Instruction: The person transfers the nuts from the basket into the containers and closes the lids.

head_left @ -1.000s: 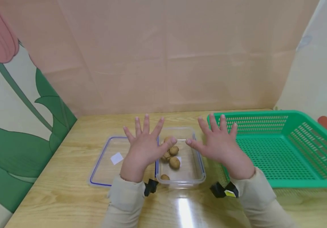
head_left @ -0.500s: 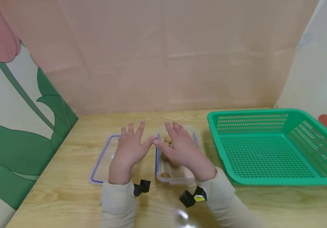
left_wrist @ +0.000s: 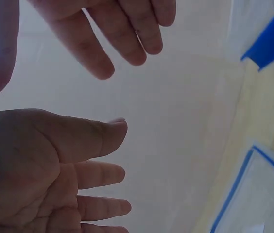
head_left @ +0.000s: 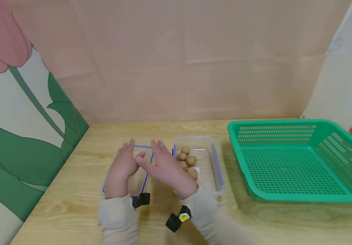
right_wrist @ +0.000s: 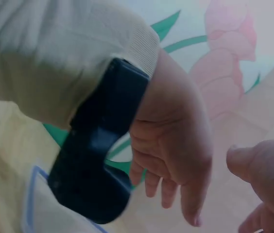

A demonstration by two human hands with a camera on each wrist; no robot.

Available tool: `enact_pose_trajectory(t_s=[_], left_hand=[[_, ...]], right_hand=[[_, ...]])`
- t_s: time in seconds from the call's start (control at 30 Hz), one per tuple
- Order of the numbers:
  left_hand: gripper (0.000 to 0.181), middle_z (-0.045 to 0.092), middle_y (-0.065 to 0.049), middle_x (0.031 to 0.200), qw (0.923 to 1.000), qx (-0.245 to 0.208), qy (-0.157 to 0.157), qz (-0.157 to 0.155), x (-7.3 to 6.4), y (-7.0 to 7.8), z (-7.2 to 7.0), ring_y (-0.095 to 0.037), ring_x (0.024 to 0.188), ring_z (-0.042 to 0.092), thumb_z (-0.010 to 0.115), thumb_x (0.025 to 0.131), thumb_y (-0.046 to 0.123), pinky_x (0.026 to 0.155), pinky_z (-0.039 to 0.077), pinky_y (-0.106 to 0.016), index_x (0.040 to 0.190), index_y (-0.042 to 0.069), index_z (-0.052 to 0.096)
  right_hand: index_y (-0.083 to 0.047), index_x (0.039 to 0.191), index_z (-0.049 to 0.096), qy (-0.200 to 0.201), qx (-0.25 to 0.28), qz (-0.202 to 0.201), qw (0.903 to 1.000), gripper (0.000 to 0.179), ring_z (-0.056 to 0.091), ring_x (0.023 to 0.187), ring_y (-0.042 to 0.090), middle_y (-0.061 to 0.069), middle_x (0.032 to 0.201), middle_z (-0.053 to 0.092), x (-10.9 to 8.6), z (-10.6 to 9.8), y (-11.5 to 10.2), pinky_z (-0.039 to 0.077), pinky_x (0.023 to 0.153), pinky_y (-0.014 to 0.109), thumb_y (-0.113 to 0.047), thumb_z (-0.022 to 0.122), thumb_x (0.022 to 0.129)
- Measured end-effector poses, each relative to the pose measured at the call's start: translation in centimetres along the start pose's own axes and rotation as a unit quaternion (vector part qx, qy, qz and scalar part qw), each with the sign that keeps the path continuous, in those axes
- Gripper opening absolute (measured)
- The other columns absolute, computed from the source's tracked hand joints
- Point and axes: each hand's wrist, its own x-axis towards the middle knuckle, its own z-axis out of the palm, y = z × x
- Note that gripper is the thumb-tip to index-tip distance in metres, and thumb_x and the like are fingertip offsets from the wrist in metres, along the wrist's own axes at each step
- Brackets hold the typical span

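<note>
My left hand point(head_left: 122, 172) hovers over the clear lid point(head_left: 138, 182) with the blue seal, its fingers extended and holding nothing. Beside it, my right hand point(head_left: 169, 170) reaches leftward between the lid and the clear plastic box point(head_left: 218, 166), fingers also extended. The thumbs come close together in the head view. Several brown walnuts point(head_left: 191, 160) lie along the left side of the box, partly covered by the right hand and sleeve. In the left wrist view, my left palm point(left_wrist: 25, 170) faces the right hand's fingers point(left_wrist: 122, 29) across a gap.
A large green plastic basket point(head_left: 286, 170) stands on the wooden table point(head_left: 80, 183) to the right of the box. A pinkish sheet point(head_left: 176, 68) hangs behind the table, and a wall with painted flowers point(head_left: 31, 98) borders the left. Each wrist wears a black camera mount point(head_left: 176, 219).
Both hands have moved left, the right one farther, crossing from beside the basket past the box toward the lid. They are closer together. The box, walnuts, lid and basket have stayed put.
</note>
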Motion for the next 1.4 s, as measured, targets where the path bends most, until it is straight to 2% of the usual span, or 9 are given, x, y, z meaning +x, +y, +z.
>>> enact_pose_trajectory(t_s=[0.27, 0.43, 0.67, 0.73, 0.83, 0.97, 1.07, 1.17, 1.4], left_hand=[[0.065, 0.013, -0.031, 0.148, 0.9989, -0.017, 0.004, -0.043, 0.1, -2.7, -0.5, -0.045, 0.136, 0.015, 0.038, 0.097, 0.027, 0.111, 0.016, -0.055, 0.144, -0.008, 0.012], [0.059, 0.015, -0.033, 0.147, 0.9966, -0.025, -0.008, -0.078, 0.5, -4.2, -0.2, -0.046, 0.134, 0.017, 0.032, 0.098, 0.022, 0.111, 0.017, -0.054, 0.142, -0.012, 0.013], [0.054, 0.022, -0.038, 0.141, 0.9933, -0.018, -0.001, -0.114, 0.8, -6.7, 0.6, -0.050, 0.130, 0.024, 0.027, 0.096, 0.015, 0.110, 0.021, -0.054, 0.137, -0.019, 0.018], [0.050, 0.032, -0.038, 0.135, 0.9923, -0.009, -0.001, -0.123, 0.8, -7.5, 0.8, -0.049, 0.124, 0.034, 0.026, 0.095, 0.013, 0.107, 0.028, -0.054, 0.133, -0.019, 0.027], [0.043, 0.049, -0.036, 0.118, 0.9920, 0.004, -0.004, -0.126, 0.8, -8.3, 1.1, -0.044, 0.104, 0.051, 0.028, 0.091, 0.008, 0.094, 0.042, -0.053, 0.121, -0.019, 0.042], [0.035, 0.057, -0.030, 0.098, 0.9898, -0.013, 0.001, -0.142, 0.7, -8.8, 1.5, -0.035, 0.080, 0.056, 0.031, 0.088, 0.003, 0.073, 0.051, -0.045, 0.108, -0.017, 0.051], [0.031, 0.059, -0.028, 0.090, 0.9869, -0.020, 0.023, -0.158, 0.6, -8.8, 1.5, -0.033, 0.076, 0.056, 0.033, 0.088, 0.002, 0.068, 0.051, -0.044, 0.100, -0.016, 0.054], [0.028, 0.059, -0.028, 0.084, 0.9859, -0.006, 0.050, -0.160, 0.5, -8.9, 1.4, -0.035, 0.075, 0.057, 0.034, 0.087, 0.002, 0.072, 0.050, -0.047, 0.090, -0.015, 0.055], [0.024, 0.061, -0.028, 0.088, 0.9784, 0.025, 0.086, -0.186, 0.3, -9.2, 1.2, -0.040, 0.081, 0.060, 0.036, 0.085, 0.001, 0.061, 0.051, -0.048, 0.085, -0.009, 0.058]], right_hand=[[0.003, 0.146, 0.009, 0.006, 0.092, 0.025, 0.9954, 0.075, 0.010, 0.139, 0.034, 0.024, 0.152, 0.002, 0.7, 3.5, 0.1, 0.018, 0.113, 0.048, -0.046, 0.037, 0.096], [0.011, 0.143, 0.010, 0.014, 0.169, 0.056, 0.9839, 0.069, 0.007, 0.139, 0.038, 0.031, 0.149, 0.001, 1.1, 6.1, 0.7, 0.012, 0.115, 0.049, -0.034, 0.037, 0.098], [0.014, 0.142, 0.009, 0.042, 0.223, 0.109, 0.9679, 0.066, 0.009, 0.137, 0.043, 0.035, 0.147, 0.006, 1.3, 8.6, 2.3, 0.010, 0.114, 0.052, -0.024, 0.040, 0.097], [0.012, 0.142, 0.009, 0.043, 0.231, 0.124, 0.9639, 0.064, 0.010, 0.138, 0.042, 0.032, 0.148, 0.009, 1.2, 9.1, 2.6, 0.010, 0.114, 0.051, -0.023, 0.039, 0.098], [0.012, 0.142, 0.010, 0.050, 0.239, 0.127, 0.9615, 0.062, 0.014, 0.137, 0.040, 0.030, 0.148, 0.014, 1.1, 9.4, 2.9, 0.013, 0.114, 0.050, -0.019, 0.040, 0.097], [0.010, 0.143, 0.012, 0.058, 0.241, 0.132, 0.9597, 0.060, 0.022, 0.135, 0.040, 0.029, 0.146, 0.021, 1.1, 9.6, 3.1, 0.018, 0.113, 0.049, -0.017, 0.040, 0.097], [0.009, 0.143, 0.017, 0.072, 0.237, 0.143, 0.9582, 0.057, 0.028, 0.133, 0.039, 0.030, 0.144, 0.027, 1.2, 9.7, 3.2, 0.023, 0.112, 0.049, -0.014, 0.040, 0.096], [0.009, 0.141, 0.025, 0.091, 0.231, 0.149, 0.9573, 0.052, 0.035, 0.129, 0.039, 0.032, 0.140, 0.033, 1.3, 9.8, 3.4, 0.030, 0.108, 0.050, -0.008, 0.041, 0.094], [0.006, 0.133, 0.043, 0.113, 0.224, 0.144, 0.9573, 0.044, 0.051, 0.104, 0.034, 0.029, 0.121, 0.051, 1.4, 10.1, 3.9, 0.046, 0.089, 0.047, 0.001, 0.043, 0.090]])
